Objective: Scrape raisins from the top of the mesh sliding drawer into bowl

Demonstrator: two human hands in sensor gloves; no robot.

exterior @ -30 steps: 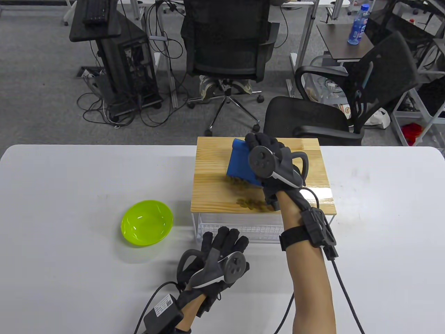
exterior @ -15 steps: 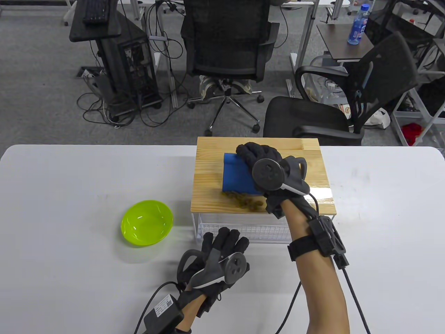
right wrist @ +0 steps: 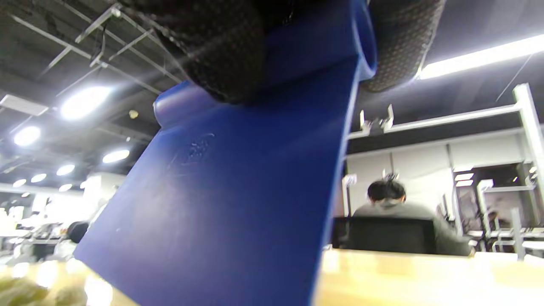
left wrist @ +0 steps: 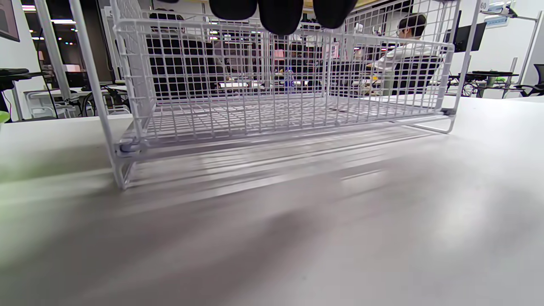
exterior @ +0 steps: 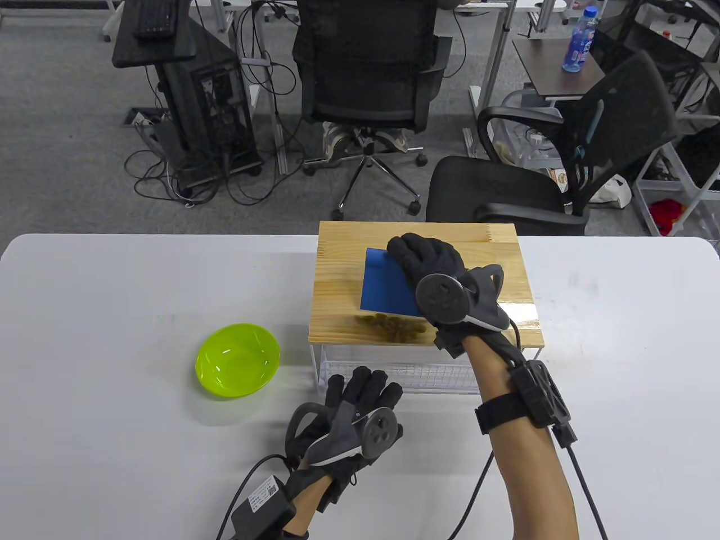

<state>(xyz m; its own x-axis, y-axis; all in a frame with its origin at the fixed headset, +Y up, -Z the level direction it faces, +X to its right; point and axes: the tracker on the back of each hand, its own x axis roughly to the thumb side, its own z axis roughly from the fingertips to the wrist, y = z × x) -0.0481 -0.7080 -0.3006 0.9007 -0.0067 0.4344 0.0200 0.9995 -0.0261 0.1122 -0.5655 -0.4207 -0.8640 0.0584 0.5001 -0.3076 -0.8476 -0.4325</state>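
Observation:
A white mesh drawer unit (exterior: 388,374) (left wrist: 272,89) with a wooden top (exterior: 337,270) stands mid-table. My right hand (exterior: 428,260) grips a blue scraper (exterior: 385,284) (right wrist: 238,187) by its upper edge, blade down on the wood. A heap of raisins (exterior: 394,327) lies just in front of the blade, close to the top's near edge. The green bowl (exterior: 237,360) sits on the table, left of the drawer. My left hand (exterior: 363,394) rests flat on the table in front of the drawer, fingers straight, holding nothing; its fingertips (left wrist: 278,15) show before the mesh.
The white table (exterior: 112,337) stretches wide to the left and right. Behind it stand black office chairs (exterior: 365,62) and desks. A person sits at the far chair, seen through the mesh and in the right wrist view. Cables run from both wrists toward the bottom edge.
My right hand has pulled the scraper toward me across the wood, gathering the scattered raisins into one heap near the front edge. The left hand has stayed put.

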